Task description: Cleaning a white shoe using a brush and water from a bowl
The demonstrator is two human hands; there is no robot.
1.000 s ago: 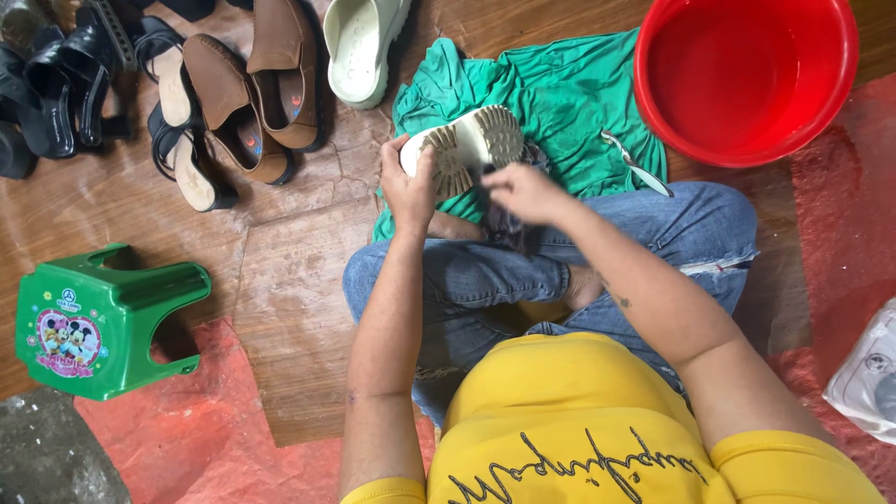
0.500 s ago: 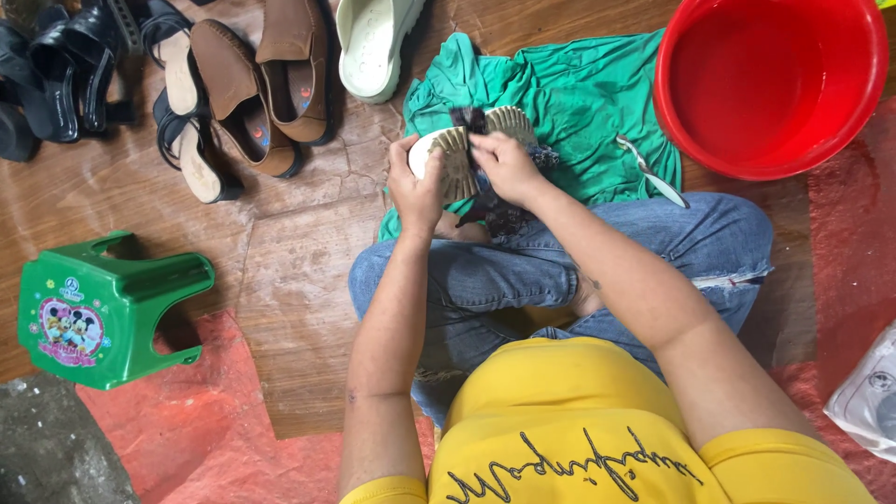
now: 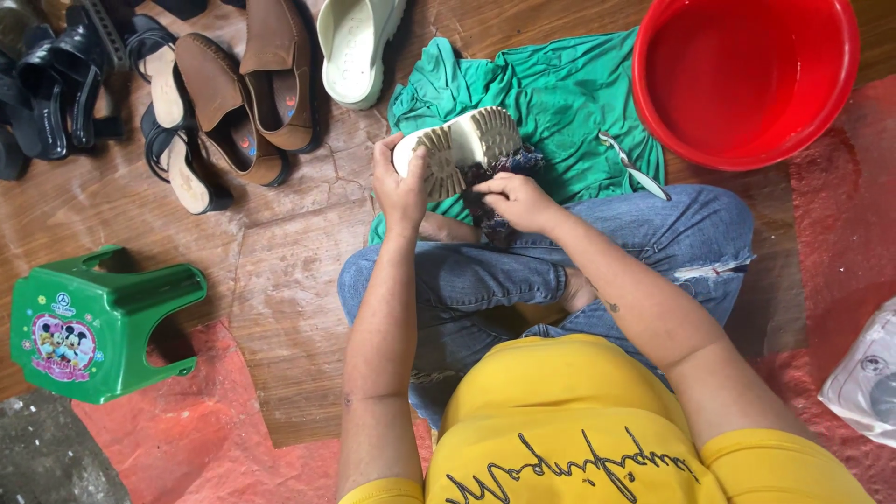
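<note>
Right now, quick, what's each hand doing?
Left hand: closed, holding the white shoe, sole up.
Right hand: closed on a dark cloth against the sole.

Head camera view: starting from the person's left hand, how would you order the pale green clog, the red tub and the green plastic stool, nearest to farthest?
Measured from the left hand, which grips a light-soled shoe:
1. Pale green clog, just above the hand, sole down.
2. Green plastic stool, lower left, lying on its side.
3. Red tub, upper right, beyond the green cloth.
</note>
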